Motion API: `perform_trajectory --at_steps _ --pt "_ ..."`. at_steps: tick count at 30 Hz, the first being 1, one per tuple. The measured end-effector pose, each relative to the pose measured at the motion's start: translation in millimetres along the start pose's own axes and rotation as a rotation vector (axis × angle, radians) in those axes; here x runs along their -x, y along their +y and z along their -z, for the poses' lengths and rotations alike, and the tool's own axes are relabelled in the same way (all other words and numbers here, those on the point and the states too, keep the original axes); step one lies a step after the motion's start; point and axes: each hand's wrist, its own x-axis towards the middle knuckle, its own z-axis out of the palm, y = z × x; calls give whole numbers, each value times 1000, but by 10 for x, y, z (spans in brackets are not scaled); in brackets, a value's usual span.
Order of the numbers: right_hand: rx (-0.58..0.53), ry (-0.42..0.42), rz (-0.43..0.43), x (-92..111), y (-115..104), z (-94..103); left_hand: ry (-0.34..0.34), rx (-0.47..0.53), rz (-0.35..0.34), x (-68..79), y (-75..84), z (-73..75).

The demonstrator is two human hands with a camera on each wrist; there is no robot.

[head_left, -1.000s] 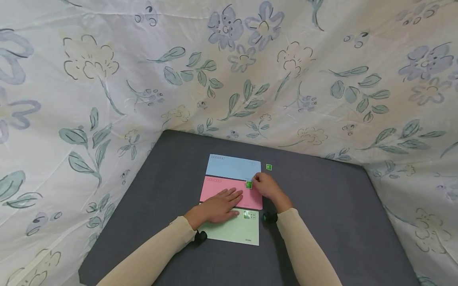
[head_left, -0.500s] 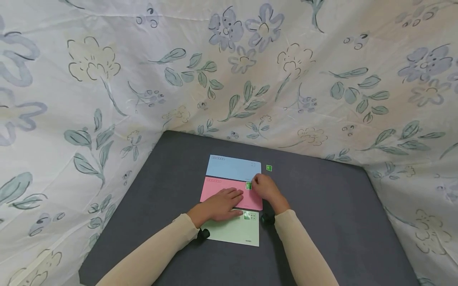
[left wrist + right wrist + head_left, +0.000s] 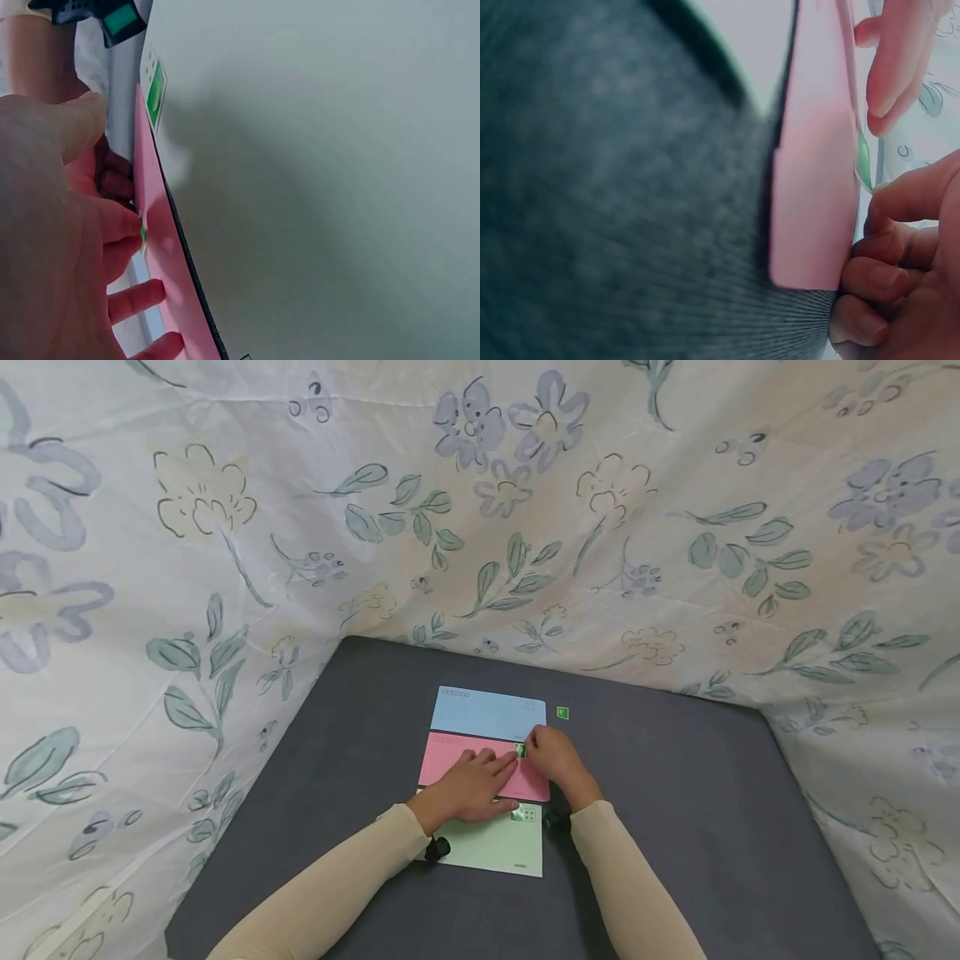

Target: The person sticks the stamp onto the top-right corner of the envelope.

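My right hand pinches the edge of a small green stamp between thumb and forefinger, its other fingers curled under. In the right wrist view the stamp stands tilted at the pink envelope, over its upper right part. My left hand lies across the pink envelope with fingers extended, the fingertips right at the stamp's left side in the head view. Its thumb reaches over the pale green envelope, whose upper right corner bears a green stamp beside a printed box of small squares.
A blue envelope lies behind the pink one, with small printed squares in its corners. Right of it, another green stamp rests on the dark grey table. A floral cloth hangs behind and along both sides.
My left hand has slid slightly right, its fingertips now reaching the stamp and its thumb nearing the pale green envelope's stamp. My right hand keeps its pinch almost in place.
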Motion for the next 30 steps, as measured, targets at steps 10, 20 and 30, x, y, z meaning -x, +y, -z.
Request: perform_trajectory --at_steps 10,20,30 --pt "42 16 -3 -2 -37 -37 -28 -13 26 -28 9 -2" --pt "-37 72 -23 -12 24 -64 -47 3 29 -43 7 -2" --pt "-94 53 -32 10 25 -33 -43 17 27 -96 -13 -91"
